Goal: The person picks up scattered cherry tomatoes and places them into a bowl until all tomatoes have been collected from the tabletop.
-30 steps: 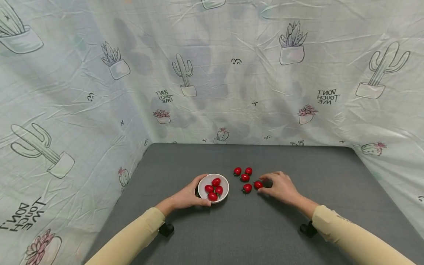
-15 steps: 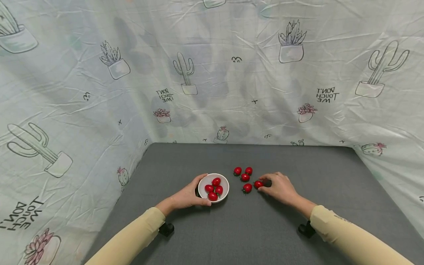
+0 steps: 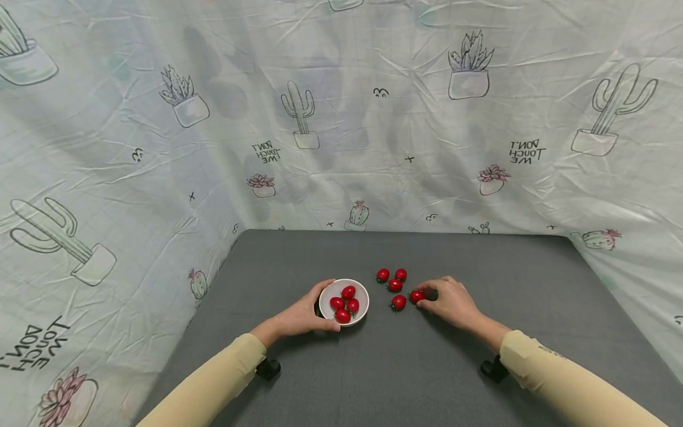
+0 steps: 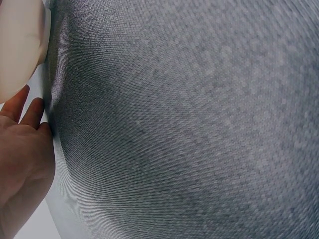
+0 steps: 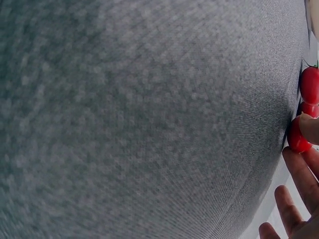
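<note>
My left hand point(image 3: 300, 314) holds a small white bowl point(image 3: 364, 315) by its left side, thumb at the near rim and fingers round the back. Several red cherry tomatoes point(image 3: 342, 316) lie inside it. In the left wrist view the fingers point(image 4: 34, 113) come up against the bowl's wall point(image 4: 20, 45). To the right, my right hand point(image 3: 452, 302) pinches a cherry tomato point(image 3: 416, 297) between thumb and fingertips, low at the tabletop. The right wrist view shows the thumb over this tomato point(image 5: 296, 137), with the other fingers spread below.
Between bowl and right hand, several more cherry tomatoes point(image 3: 395, 286) lie on the dark grey tabletop point(image 3: 341, 379). One tomato point(image 3: 398, 303) sits just left of the pinched one. A cactus-printed curtain point(image 3: 341, 118) hangs behind the table and along its sides.
My right hand's fingertips have drawn in onto the cherry tomato, which stays in nearly the same spot. My left hand and the bowl have stayed in place.
</note>
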The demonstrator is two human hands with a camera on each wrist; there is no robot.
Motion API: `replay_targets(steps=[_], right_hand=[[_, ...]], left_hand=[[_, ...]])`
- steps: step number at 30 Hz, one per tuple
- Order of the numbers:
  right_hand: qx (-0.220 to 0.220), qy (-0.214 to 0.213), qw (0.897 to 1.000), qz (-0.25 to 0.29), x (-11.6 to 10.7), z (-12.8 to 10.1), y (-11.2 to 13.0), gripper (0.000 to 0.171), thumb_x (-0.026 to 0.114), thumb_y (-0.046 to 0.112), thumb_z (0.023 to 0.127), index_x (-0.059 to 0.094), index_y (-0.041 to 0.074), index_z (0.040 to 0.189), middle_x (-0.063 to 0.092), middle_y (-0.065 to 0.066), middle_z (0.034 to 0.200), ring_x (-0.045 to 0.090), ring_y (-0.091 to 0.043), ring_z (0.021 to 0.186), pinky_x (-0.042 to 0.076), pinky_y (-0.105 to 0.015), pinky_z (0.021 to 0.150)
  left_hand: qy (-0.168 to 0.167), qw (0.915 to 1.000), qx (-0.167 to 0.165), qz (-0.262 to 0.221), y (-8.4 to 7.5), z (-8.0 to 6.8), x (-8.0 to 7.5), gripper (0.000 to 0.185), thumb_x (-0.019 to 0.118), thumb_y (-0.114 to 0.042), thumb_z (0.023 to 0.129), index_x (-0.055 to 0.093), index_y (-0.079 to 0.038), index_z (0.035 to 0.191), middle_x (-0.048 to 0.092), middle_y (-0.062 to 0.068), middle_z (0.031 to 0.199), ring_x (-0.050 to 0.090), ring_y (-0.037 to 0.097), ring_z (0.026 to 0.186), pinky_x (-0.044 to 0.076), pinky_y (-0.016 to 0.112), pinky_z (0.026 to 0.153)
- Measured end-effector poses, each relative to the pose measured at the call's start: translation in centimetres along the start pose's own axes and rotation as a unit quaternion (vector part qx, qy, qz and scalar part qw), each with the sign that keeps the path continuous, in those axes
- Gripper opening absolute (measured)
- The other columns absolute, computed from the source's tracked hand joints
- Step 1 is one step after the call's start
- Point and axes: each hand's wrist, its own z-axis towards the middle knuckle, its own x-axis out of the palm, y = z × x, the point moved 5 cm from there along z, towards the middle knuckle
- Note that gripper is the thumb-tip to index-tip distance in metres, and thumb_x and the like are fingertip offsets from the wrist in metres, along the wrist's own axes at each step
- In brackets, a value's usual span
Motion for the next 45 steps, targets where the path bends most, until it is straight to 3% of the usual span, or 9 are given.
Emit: replay_targets(steps=[20,29,45], right_hand=[[-0.005,0.001,1.000,0.005,0.2,0.4,-0.5,0.026,0.083,0.020,0.087,0.078,0.012,0.112,0.074,-0.003,0.107,0.058,-0.036,0.111,0.043,-0.059,0.093],[0.003,-0.001,1.000,0.022,-0.9,1.5,-0.6,0.026,0.081,0.017,0.089,0.078,0.013,0.115,0.074,-0.001,0.109,0.055,-0.033,0.115,0.043,-0.059,0.095],[-0.032,-0.013,0.997,0.072,-2.2,3.6,2.0,0.032,0.078,0.023,0.094,0.075,0.017,0.124,0.071,0.001,0.117,0.050,-0.027,0.122,0.045,-0.057,0.094]], left_hand=[[-0.002,1.0000,0.002,0.006,0.1,0.4,-0.2,0.108,0.090,-0.041,0.078,0.024,-0.024,0.161,0.033,0.001,0.159,0.034,0.020,0.143,0.029,0.050,0.116],[0.003,1.0000,0.004,0.004,0.1,0.9,-0.7,0.108,0.090,-0.041,0.077,0.024,-0.023,0.161,0.033,0.001,0.160,0.034,0.020,0.144,0.028,0.050,0.116],[0.002,1.0000,0.007,0.005,0.1,0.9,-0.7,0.108,0.091,-0.040,0.077,0.024,-0.023,0.161,0.033,0.001,0.159,0.035,0.020,0.143,0.029,0.048,0.116]])
